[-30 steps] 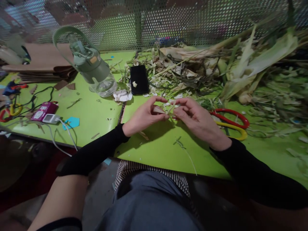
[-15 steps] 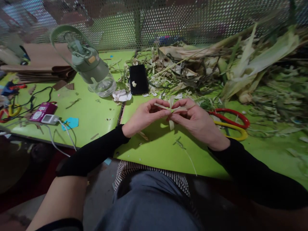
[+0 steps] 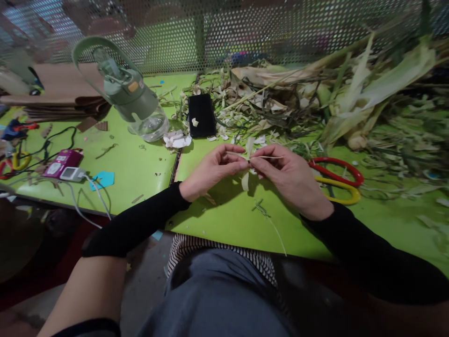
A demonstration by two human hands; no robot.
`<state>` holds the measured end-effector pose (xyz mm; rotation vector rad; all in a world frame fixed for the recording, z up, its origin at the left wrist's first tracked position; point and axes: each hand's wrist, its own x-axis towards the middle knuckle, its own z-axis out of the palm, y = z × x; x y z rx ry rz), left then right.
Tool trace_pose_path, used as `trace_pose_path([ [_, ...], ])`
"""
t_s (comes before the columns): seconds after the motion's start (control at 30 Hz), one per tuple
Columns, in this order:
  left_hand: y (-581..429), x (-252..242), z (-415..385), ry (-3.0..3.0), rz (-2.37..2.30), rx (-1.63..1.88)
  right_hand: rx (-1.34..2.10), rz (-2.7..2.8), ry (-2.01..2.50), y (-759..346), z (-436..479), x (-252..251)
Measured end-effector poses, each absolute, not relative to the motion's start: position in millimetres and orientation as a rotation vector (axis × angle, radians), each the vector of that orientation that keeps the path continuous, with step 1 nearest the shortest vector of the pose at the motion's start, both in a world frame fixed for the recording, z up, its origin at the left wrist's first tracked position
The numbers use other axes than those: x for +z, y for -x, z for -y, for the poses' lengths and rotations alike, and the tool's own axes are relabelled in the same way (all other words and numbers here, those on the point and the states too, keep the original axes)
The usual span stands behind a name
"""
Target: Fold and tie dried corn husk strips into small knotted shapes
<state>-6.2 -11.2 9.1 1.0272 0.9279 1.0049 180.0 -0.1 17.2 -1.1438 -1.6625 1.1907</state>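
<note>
The pale husk strips (image 3: 245, 181) are held up near the middle of the frame, one blade standing above the fingertips and another hanging below, with thinner ends running out sideways. The left hand (image 3: 207, 172) pinches them between thumb and fingers; the right hand (image 3: 293, 181) does the same from the other side, the two sets of fingertips meeting at the crossing. As far as can be judged, the strips have been brought together crosswise, but the piece is not set down and looks unfinished. Whether anything binds the crossing cannot be told, since the thumbs cover it; nor can the strips be counted.

Just below, on the green counter (image 3: 217, 217), lies a tangled green strand (image 3: 261, 209) with a long pale tail. A dried sliver (image 3: 211, 199) shows partly beneath the left hand. Right of centre, scissors (image 3: 361, 177) with red and yellow handles lie beside the right hand, their blades out of sight.

Above the hands is a dark phone (image 3: 201, 117) bearing a scrap. Loose husk pieces (image 3: 270, 100) heap across the upper right, blurring into shadow towards the frame's edge, where the heap is cut off.
</note>
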Motion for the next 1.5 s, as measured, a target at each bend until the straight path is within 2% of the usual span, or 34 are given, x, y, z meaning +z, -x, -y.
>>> trace_pose_path([
  [0.4, 2.2, 10.4, 17.1, -1.122, -0.938, 1.081, 0.999, 1.746, 1.133, -182.8, 2.2, 19.3],
  [0.6, 3.4, 6.8, 14.8, -1.095, -0.872, 1.017, 1.011, 1.763, 1.084, -180.9, 3.6, 17.6],
  [0.8, 2.2, 9.7, 18.9, -1.067, -0.985, 0.981, 0.855, 1.841, 1.085, -180.2, 9.8, 19.5],
  [1.13, 3.5, 10.7, 13.9, -0.820, -0.867, 0.883, 1.086, 1.737, 1.103, -186.1, -4.5, 12.1],
  [1.23, 4.2, 14.1, 12.6, -0.714, -0.915, 0.923, 0.839, 1.836, 1.085, -191.0, -5.6, 15.4],
  [1.37, 8.5, 14.1, 9.8, -0.681, -0.932, 0.987, 0.115, 2.228, 0.856, -197.4, -3.9, 22.5],
  [1.5, 10.9, 8.1, 9.3, -0.750, -0.875, 1.009, -0.286, 2.439, 0.534, -194.4, 2.6, 22.5],
])
